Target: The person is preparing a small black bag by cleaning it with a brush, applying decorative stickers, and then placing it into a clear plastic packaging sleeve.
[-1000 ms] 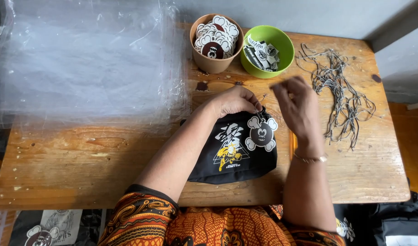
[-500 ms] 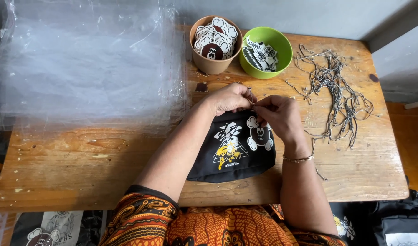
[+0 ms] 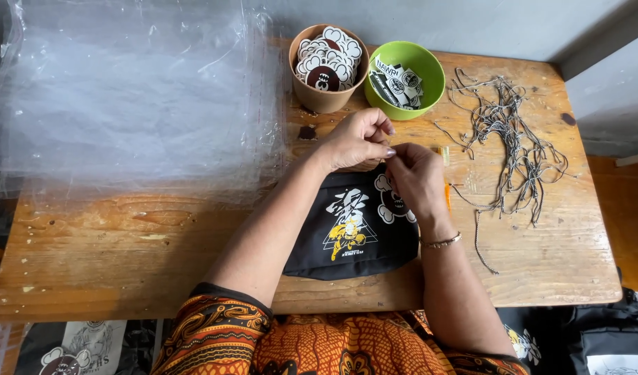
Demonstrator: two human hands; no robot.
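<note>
Just below both hands, on the wooden table (image 3: 110, 257), lies a black fabric pouch (image 3: 353, 232) with a white and yellow print; its upper edge runs under the fingertips, and a white skull-shaped tag (image 3: 387, 201) sits on it beside the right wrist. The left hand (image 3: 357, 139) comes in from the lower left, forearm slanting across the pouch's left side, its fingers curled inward and pinched at the pouch's top edge. The right hand (image 3: 415, 177) meets it from the right, knuckles up, thumb and forefinger pressed together against the left fingertips; what small thing they pinch between them is hidden, so I cannot tell whether it is cord or cloth. A thin bracelet (image 3: 440, 242) circles the right wrist. Beyond the left hand stands a brown paper cup (image 3: 322, 94) filled with round tags, and just right of it a green bowl (image 3: 409, 94) of printed labels. Right of the right hand a tangle of black-and-white cords (image 3: 513, 139) spreads over the wood. Far to the left lies a stack of clear plastic bags (image 3: 124, 97).
</note>
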